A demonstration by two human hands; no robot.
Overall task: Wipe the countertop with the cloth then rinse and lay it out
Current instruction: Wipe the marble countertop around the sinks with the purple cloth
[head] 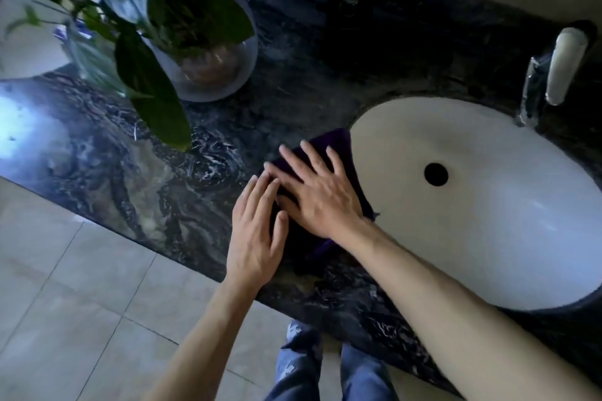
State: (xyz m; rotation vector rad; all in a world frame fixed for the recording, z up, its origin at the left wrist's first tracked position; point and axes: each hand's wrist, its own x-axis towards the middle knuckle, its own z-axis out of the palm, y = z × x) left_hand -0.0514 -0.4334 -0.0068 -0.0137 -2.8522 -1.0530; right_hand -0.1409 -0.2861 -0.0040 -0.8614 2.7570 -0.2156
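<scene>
Hands flat on purple cloth [338, 143], fingers spread: left hand [257, 234], right hand [321, 192]; countertop [130, 172] beside sink [488, 238].

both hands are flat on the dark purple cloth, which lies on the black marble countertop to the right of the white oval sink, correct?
Not quite. In the head view the dark purple cloth lies on the black marble countertop to the left of the white oval sink, at its rim. The rest holds: left hand and right hand both rest flat on it.
</scene>
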